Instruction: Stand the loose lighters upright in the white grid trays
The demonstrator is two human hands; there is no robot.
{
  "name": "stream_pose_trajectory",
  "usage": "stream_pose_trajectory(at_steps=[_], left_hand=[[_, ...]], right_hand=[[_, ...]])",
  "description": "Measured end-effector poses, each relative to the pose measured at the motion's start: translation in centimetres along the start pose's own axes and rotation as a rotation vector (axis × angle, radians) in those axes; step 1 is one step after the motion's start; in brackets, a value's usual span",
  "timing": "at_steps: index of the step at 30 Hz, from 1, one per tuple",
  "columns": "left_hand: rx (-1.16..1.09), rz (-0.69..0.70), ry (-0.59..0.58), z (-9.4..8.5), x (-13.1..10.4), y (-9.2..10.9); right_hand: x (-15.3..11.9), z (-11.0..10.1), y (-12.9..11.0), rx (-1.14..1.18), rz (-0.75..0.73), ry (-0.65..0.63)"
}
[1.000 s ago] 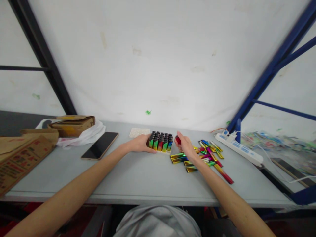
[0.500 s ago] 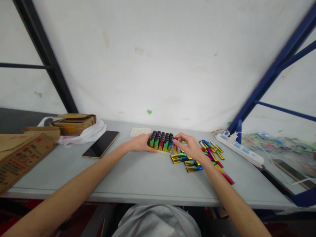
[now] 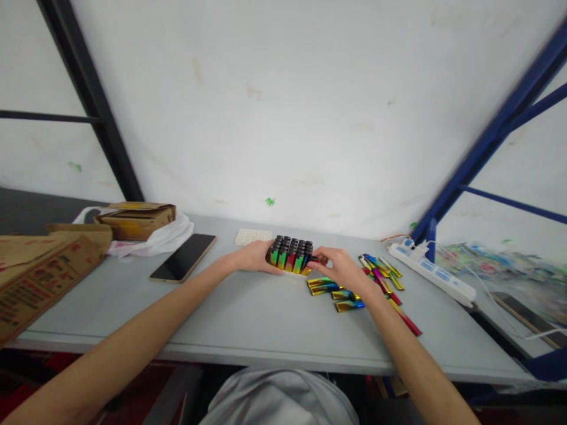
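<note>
Standing in tray (image 3: 290, 273): lighters (image 3: 291, 254); left hand (image 3: 256, 257) clasping them (right hand (image 3: 336, 265) pinching edge lighter (image 3: 314, 258)).

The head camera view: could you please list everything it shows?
Upright lighters: many, black-topped, multicoloured, middle
Base: one, white, under the upright lighters
Tray: one, white, behind and to the left
Loose lighters: many, shiny mixed colours, right
Phones: two, dark, left and far right
Cardboard boxes: two, brown, far left
Bag: one, white, by the rear box
Power strip: one, white, right
Packaging: uncounted, multicoloured, blurred, far right
Table: one, grey, centre
Wall: one, white, behind
Frames: two, black left, blue right
Clothing: grey, bottom edge
Left hand: one, bare, gripping the block's left side
Right hand: one, bare, pinching a lighter, right end
</note>
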State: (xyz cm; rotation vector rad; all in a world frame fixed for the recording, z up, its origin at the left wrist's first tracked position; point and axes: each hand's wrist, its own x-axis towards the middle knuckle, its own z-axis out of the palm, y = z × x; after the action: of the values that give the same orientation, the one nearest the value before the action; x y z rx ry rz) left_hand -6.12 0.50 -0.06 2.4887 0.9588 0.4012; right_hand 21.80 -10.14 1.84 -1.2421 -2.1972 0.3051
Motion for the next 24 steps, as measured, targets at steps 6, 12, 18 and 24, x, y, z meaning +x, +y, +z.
stream_pose_trajectory(at_steps=[6,12,18,24], left_hand=[[0.008,-0.003,0.001,-0.1,0.0,0.1],[0.131,-0.008,-0.009,-0.1,0.4,0.3],[0.081,-0.050,-0.008,0.2,3.3,0.9],[-0.034,-0.249,-0.162,-0.5,7.2,1.2]], right_hand=[[0.3,0.8,0.7,-0.068,0.073,-0.012],[0.1,-0.5,1.1,-0.163,0.114,0.022],[-0.8,-2.8,5.9,-0.364,0.251,0.237],[-1.7,-1.8,9.7,-0.298,0.137,0.087]])
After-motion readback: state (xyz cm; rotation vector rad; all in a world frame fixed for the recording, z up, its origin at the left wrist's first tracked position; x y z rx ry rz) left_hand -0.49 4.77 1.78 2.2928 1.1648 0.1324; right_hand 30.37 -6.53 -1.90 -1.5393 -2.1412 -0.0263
